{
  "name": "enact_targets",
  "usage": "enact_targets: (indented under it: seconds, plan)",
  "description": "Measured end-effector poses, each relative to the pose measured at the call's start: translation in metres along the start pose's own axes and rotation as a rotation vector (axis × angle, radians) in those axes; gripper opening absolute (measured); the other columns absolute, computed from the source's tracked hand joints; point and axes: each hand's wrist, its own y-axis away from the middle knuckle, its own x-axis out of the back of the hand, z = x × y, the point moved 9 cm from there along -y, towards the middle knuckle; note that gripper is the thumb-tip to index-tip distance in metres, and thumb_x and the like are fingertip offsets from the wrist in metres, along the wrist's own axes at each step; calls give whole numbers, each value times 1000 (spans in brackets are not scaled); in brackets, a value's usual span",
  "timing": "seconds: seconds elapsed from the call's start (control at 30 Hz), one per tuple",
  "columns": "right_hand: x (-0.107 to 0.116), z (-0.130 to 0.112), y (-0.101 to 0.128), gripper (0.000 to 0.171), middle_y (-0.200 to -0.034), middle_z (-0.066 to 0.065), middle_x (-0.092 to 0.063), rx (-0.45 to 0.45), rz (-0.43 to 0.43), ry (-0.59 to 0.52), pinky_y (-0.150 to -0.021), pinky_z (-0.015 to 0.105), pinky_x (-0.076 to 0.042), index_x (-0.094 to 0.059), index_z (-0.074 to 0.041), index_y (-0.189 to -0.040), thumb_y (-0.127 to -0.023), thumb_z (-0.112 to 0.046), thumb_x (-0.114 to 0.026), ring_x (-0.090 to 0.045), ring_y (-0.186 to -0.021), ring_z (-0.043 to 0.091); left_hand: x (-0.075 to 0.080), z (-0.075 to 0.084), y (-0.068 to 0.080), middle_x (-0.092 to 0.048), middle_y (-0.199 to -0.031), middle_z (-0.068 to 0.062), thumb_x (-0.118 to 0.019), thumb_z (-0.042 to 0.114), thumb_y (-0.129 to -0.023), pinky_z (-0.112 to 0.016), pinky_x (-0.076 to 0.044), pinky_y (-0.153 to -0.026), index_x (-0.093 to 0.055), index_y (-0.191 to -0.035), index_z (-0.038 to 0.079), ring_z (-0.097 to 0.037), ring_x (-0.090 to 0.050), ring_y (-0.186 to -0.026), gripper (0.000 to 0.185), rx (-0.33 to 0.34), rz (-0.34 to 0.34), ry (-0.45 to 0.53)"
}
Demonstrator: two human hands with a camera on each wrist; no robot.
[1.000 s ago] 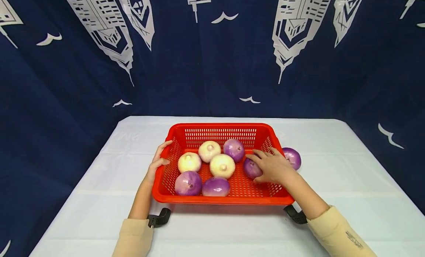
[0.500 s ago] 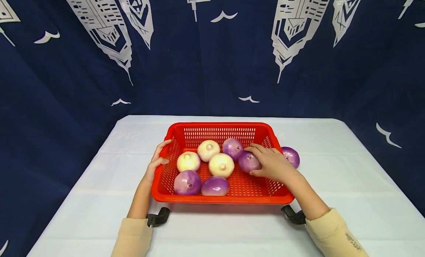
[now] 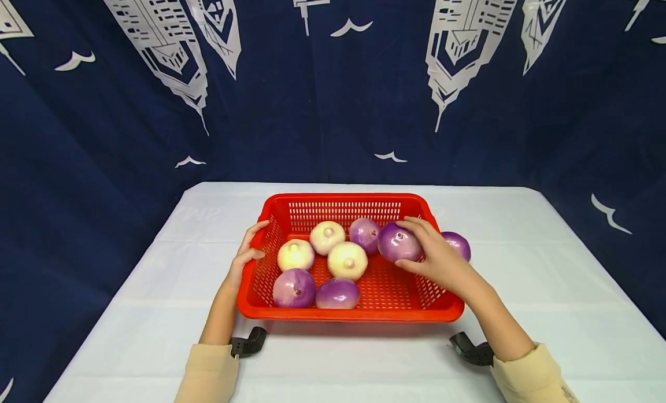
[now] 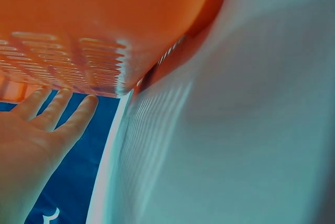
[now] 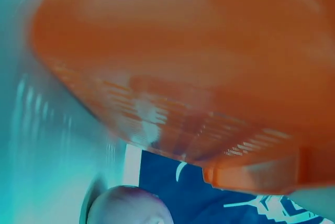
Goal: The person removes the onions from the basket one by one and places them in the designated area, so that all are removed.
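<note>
A purple onion (image 3: 398, 242) is raised inside the right part of the red basket (image 3: 343, 314), and my right hand (image 3: 442, 261) grips it between thumb and fingers. My left hand (image 3: 244, 258) holds the basket's left rim, two digits lapping over it. In the left wrist view, that hand's other fingers (image 4: 55, 110) reach along the outside wall. Three pale onions (image 3: 347, 261) and three more purple onions (image 3: 294, 288) lie in the basket. The right wrist view has the basket wall (image 5: 183, 51) covering the right hand's fingers.
Another purple onion (image 3: 459, 246) sits on the white-covered table (image 3: 520, 276), outside the basket's right wall and partly hidden behind it. A dark blue printed cloth (image 3: 322, 119) hangs behind the table. Black wrist devices (image 3: 250, 341) sit under both forearms.
My right hand has closed round the purple onion, first shifted it left, then raised it from the basket floor. My left hand stays on the rim and the basket has barely moved.
</note>
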Motion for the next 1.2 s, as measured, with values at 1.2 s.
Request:
enact_targets:
  seconds: [1.2]
  plan:
    - [98,98,68,71,-149,14,-19,-335,514,-109,-98,58,-28,-25,-15,-143,-82,-21,-63,-27,-129,42,-2,4,-2,-24,-134,-11,-24,-6,-73,-26,-41,-88,-28,-133,16,-20,-37,-112,64,-20,-8,35]
